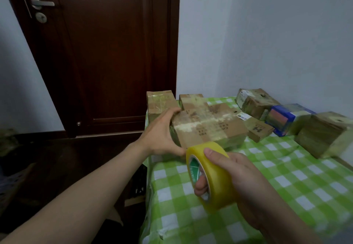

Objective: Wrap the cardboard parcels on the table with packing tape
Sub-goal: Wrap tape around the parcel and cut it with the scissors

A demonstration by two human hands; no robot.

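Seven parcels (208, 127), perhaps; one tape roll (216, 180); left hand (162, 135), right hand (242, 179).

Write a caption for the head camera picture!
Left hand holds a cardboard parcel; right hand grips a yellow tape roll.

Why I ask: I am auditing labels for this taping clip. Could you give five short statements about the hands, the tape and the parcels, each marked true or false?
1. The right hand grips the yellow roll of packing tape. True.
2. The left hand hangs idle off the table. False: it grips the near left end of the large brown cardboard parcel.
3. A green-and-white checked cloth covers the table. True.
4. The blue-edged box stands at the table's left edge. False: it sits toward the right, between other parcels.
5. The dark wooden door stands wide open. False: it is shut.
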